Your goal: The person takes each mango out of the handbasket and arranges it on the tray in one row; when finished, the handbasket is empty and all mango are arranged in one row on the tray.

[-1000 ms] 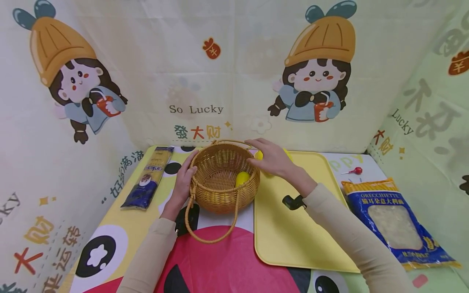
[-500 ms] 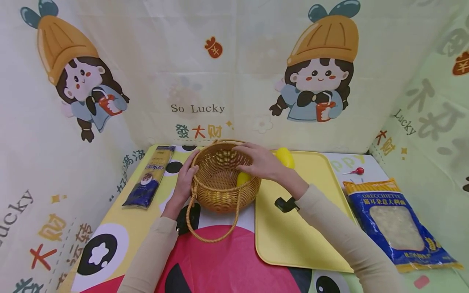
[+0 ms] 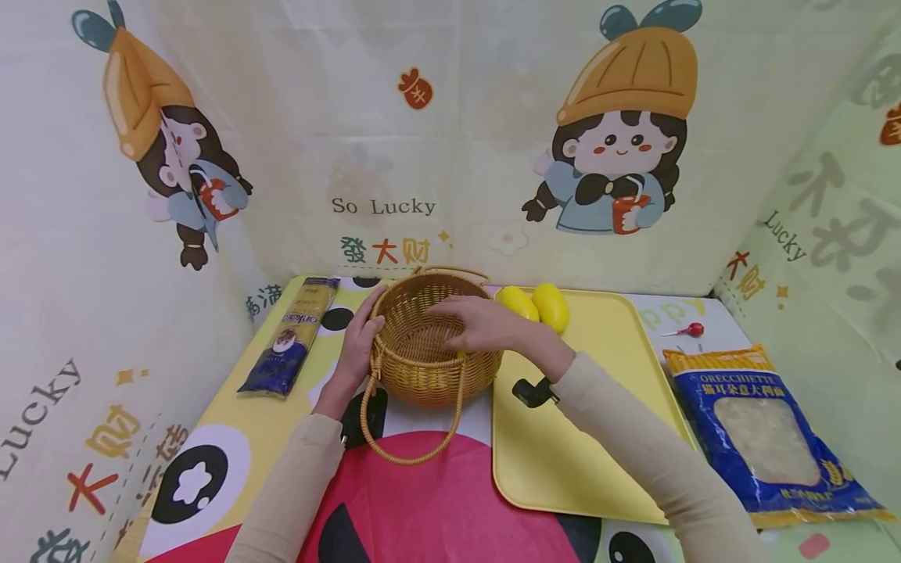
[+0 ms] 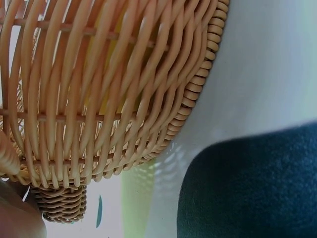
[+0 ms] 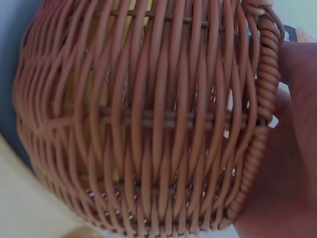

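Observation:
A round wicker basket [image 3: 429, 383] stands at the middle of the table, one handle hanging down in front. My left hand [image 3: 355, 352] grips its left rim, thumb over the edge. My right hand [image 3: 482, 322] reaches over the right rim, its fingers loosely bent above the opening. Under that hand a yellow fruit, lemon-like, is almost fully hidden in the basket; yellow shows through the weave in both wrist views. Two more yellow lemon-like fruits, one [image 3: 517, 303] beside the other [image 3: 551, 307], lie at the tray's back left corner, right of the basket.
A yellow tray [image 3: 584, 438] lies right of the basket, under my right forearm. A blue-and-gold pasta packet [image 3: 292, 338] is at the left. An orecchiette bag [image 3: 767, 438] and a red lollipop [image 3: 694, 329] are at the right. Printed cloth walls [image 3: 479, 156] enclose the table.
My right hand has moved left and down from beside the fruits on the tray to over the basket opening, uncovering those two fruits. The left hand keeps its hold on the rim.

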Tool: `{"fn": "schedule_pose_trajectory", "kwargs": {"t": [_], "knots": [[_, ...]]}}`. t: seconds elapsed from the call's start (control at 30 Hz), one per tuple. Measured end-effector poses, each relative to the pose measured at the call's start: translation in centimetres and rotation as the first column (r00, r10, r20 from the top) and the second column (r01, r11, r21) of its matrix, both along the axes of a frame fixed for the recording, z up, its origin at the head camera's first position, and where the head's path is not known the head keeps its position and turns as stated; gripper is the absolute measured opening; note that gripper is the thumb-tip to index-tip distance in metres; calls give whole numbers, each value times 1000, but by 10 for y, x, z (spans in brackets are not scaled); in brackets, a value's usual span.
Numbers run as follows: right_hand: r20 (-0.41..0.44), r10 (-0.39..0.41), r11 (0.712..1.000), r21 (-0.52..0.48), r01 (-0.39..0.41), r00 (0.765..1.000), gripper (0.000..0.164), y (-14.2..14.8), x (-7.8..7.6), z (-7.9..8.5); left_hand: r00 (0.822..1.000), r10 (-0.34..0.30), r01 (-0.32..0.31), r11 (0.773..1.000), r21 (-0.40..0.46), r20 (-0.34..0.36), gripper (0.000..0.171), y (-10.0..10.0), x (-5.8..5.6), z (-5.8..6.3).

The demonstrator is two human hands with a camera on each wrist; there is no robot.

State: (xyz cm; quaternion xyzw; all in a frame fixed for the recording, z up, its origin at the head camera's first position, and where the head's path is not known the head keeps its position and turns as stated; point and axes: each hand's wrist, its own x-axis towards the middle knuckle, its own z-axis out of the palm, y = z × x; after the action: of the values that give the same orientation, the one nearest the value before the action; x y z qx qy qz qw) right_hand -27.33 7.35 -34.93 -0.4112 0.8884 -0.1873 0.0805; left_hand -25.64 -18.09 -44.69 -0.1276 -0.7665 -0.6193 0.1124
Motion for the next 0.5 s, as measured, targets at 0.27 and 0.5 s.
{"fn": "schedule_pose_trajectory", "kwargs": {"t": [0.27, 0.5], "knots": [[165, 121, 993, -6, -122, 979, 58, -9, -8, -2, 1000, 3, -3, 1000, -12, -3, 53, 0, -2, -4], [294, 135, 987, 42, -154, 946, 53, -19, -10, -3, 1000, -20, 20, 1000, -9, 10, 55, 2, 10, 15]]}}
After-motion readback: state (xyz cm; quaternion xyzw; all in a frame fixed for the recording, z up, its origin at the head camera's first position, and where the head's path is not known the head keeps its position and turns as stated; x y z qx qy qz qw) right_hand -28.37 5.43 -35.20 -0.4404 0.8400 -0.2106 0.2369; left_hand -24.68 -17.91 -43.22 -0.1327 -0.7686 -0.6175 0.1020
